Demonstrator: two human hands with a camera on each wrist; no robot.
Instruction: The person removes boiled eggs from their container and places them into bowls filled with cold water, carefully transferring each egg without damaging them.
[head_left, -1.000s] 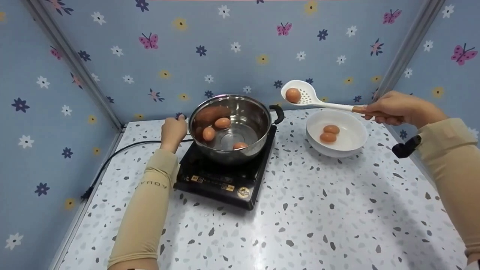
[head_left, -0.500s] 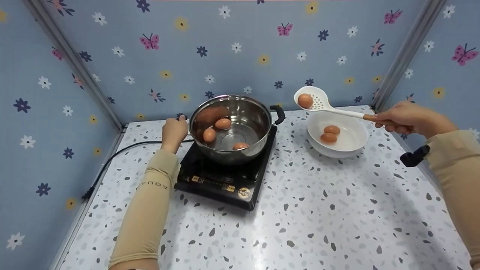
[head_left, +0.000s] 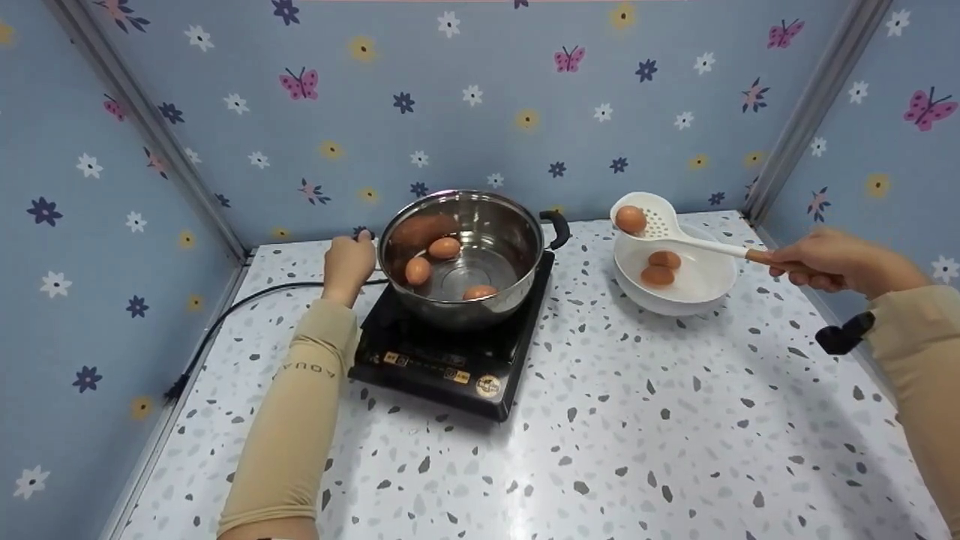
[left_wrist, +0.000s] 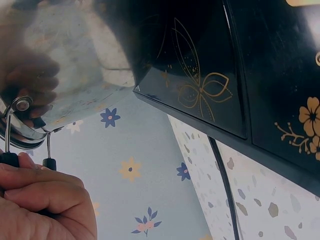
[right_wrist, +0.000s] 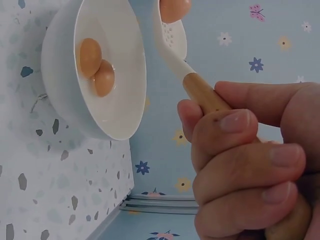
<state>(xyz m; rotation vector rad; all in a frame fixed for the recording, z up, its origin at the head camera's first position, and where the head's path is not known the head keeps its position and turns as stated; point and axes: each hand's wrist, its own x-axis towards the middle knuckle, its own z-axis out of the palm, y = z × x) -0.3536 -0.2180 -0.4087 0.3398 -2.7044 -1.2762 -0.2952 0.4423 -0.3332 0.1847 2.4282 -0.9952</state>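
My right hand (head_left: 832,259) grips the wooden handle of a white slotted spoon (head_left: 664,225). A brown egg (head_left: 631,220) rests in its bowl, held above the back rim of a white bowl (head_left: 716,274). Two brown eggs (right_wrist: 90,57) lie together inside that bowl in the right wrist view. My left hand (left_wrist: 47,205) curls round a black side handle (left_wrist: 49,163) of the steel pot (head_left: 457,315). Three brown eggs (head_left: 418,270) sit inside the pot. In the head view the hand covers that handle.
The pot stands on a black induction cooker (head_left: 435,379), whose cord (head_left: 255,291) runs left across the speckled table (head_left: 637,435). A second pot handle (head_left: 556,229) sticks out to the right. Flower-patterned walls (head_left: 480,90) enclose the back and both sides.
My right hand has moved right and down, bringing the slotted spoon and its egg from beyond the bowl's left side to over its back rim. The left hand stays on the pot handle.
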